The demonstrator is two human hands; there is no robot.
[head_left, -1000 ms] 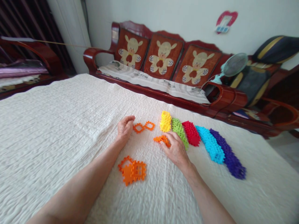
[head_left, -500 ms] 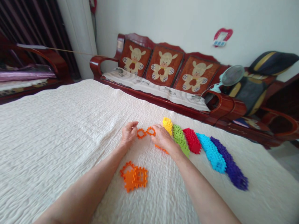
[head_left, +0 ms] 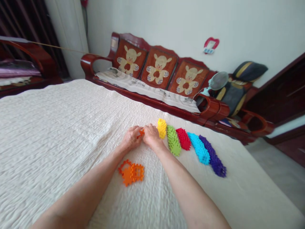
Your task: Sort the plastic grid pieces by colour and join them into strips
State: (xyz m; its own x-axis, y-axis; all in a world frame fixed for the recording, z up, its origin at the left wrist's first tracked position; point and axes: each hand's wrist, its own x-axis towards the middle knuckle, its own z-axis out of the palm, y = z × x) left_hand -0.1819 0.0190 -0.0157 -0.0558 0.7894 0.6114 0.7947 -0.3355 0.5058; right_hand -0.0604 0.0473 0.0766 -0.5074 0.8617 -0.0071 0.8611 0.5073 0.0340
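My left hand (head_left: 131,138) and my right hand (head_left: 151,135) are close together over the white bedspread. Between their fingers, small parts of orange interlocking plastic pieces (head_left: 141,132) show; the rest is hidden behind the fingers. Both hands are closed on these pieces. Nearer to me, several more orange pieces (head_left: 128,174) lie in an overlapping heap, one with a window-like grid. Just right of my right hand lies a yellow row of such pieces (head_left: 162,128), with a green row (head_left: 173,140) beside it.
Further right lie a red row (head_left: 183,139), a light blue row (head_left: 199,148) and a purple row (head_left: 212,156). Beyond the quilted bedspread (head_left: 71,121) stands a wooden sofa (head_left: 140,98) with bear cushions. A small fan (head_left: 218,81) stands at its right end.
My hands have come together, and the orange pieces are now mostly covered by the fingers. The view has shifted, so the coloured rows appear further left.
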